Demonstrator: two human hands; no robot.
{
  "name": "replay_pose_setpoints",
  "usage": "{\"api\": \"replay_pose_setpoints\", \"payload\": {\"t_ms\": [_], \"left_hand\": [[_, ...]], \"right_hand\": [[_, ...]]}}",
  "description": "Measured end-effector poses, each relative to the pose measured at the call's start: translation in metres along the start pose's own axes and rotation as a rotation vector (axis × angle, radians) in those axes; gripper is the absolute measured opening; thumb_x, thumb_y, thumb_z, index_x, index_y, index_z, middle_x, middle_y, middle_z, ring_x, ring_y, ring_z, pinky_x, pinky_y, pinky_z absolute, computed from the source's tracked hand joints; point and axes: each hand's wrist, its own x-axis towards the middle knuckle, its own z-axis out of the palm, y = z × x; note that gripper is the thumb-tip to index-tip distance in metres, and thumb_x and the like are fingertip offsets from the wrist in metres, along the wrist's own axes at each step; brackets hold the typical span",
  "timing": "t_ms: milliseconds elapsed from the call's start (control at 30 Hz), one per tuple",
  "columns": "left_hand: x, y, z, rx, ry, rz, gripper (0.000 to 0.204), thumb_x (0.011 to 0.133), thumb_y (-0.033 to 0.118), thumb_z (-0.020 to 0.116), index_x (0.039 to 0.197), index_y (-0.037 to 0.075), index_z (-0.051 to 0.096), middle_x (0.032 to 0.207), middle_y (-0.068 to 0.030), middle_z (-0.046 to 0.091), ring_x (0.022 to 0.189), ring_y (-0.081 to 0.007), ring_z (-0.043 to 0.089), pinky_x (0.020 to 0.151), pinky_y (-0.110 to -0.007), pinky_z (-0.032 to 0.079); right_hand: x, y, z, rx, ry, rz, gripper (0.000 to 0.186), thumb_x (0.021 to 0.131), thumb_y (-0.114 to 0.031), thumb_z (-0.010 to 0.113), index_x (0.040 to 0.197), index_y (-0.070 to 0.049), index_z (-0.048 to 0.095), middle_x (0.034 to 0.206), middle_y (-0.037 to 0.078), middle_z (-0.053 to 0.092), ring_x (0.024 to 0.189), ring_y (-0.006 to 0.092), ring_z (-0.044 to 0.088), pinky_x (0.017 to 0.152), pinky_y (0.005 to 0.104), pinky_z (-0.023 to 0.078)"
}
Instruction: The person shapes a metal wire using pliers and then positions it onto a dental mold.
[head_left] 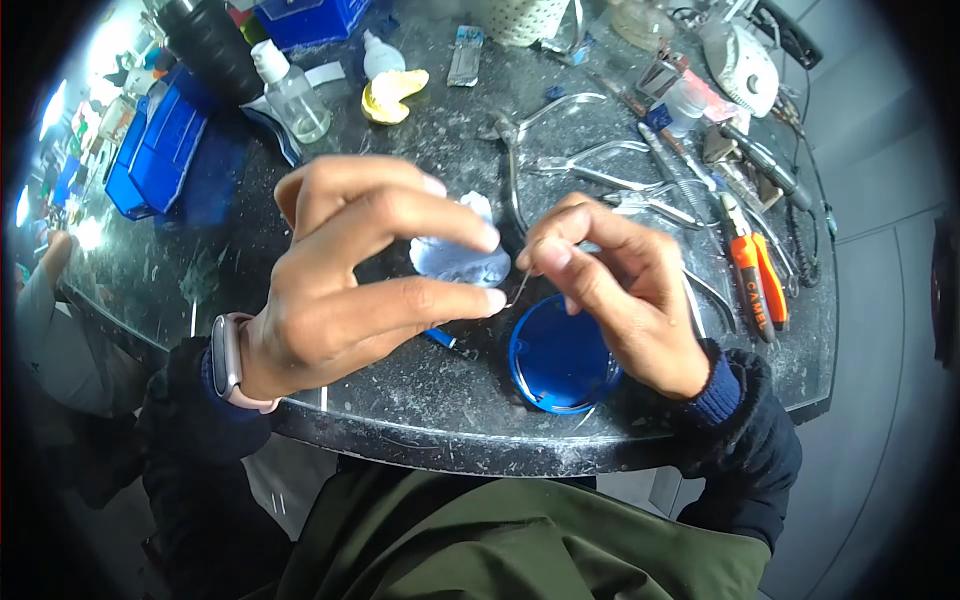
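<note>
A rounded blue-grey plaster cast point(452, 262) with a whitish upper part sits between the thumb and forefinger of my left hand point(350, 270). Those fingers look closed around its edges, and they hide part of it. My right hand point(622, 285) pinches a thin bent metal wire point(522, 284) between thumb and forefinger, just right of the cast. The wire's lower end comes close to my left thumb tip; whether they touch I cannot tell. Below my right hand lies a round blue lid or shallow dish point(560, 355).
Several metal pliers point(590, 160) lie beyond my hands, and orange-handled cutters point(755, 270) at the right. A clear spray bottle point(298, 105), a yellow lump point(393, 95) and a blue bin point(160, 150) stand toward the left. A white mask point(740, 65) lies far right.
</note>
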Motion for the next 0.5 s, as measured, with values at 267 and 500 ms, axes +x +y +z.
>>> {"api": "replay_pose_setpoints", "payload": {"t_ms": [267,500], "left_hand": [[0.001,0.003,0.004,-0.177,0.047,0.038,0.015,0.069,0.017,0.077,0.083,0.016,0.072,0.084,0.0041,0.066,0.081,-0.0187,0.057,0.077,-0.033,0.038],[0.002,0.001,-0.002,-0.269,0.198,-0.027,0.013,0.075,0.021,0.075,0.083,0.013,0.071,0.082,0.0035,0.067,0.082,-0.0163,0.061,0.076,-0.028,0.039]], "right_hand": [[-0.008,-0.018,-0.009,-0.065,-0.048,0.11,0.026,0.095,-0.023,0.056,0.087,0.0,0.062,0.088,0.003,0.06,0.071,0.0077,0.05,0.062,0.0227,0.041],[-0.068,-0.028,-0.047,-1.4,0.37,-0.034,0.026,0.073,-0.015,0.075,0.076,-0.003,0.051,0.075,0.011,0.051,0.077,0.0316,0.053,0.07,0.0397,0.043]]}}
